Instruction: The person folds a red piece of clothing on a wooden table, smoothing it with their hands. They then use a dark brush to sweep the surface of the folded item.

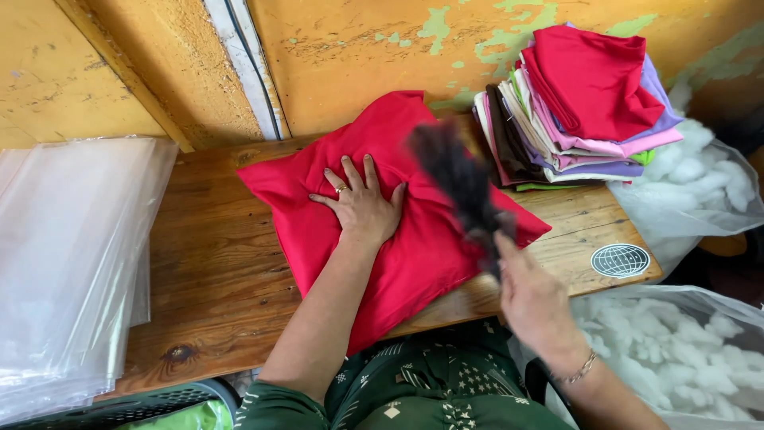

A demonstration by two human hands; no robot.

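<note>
1. Your left hand lies flat, fingers spread, pressing on the red cushion, which rests on the wooden bench with one corner against the wall.
2. Your right hand is closed around the handle of a dark brush, blurred, held just above the cushion's right side.
3. A stack of folded fabrics, red on top, sits at the bench's far right corner.
4. Clear plastic bags are piled on your left; bags of white stuffing sit on your right.
</note>
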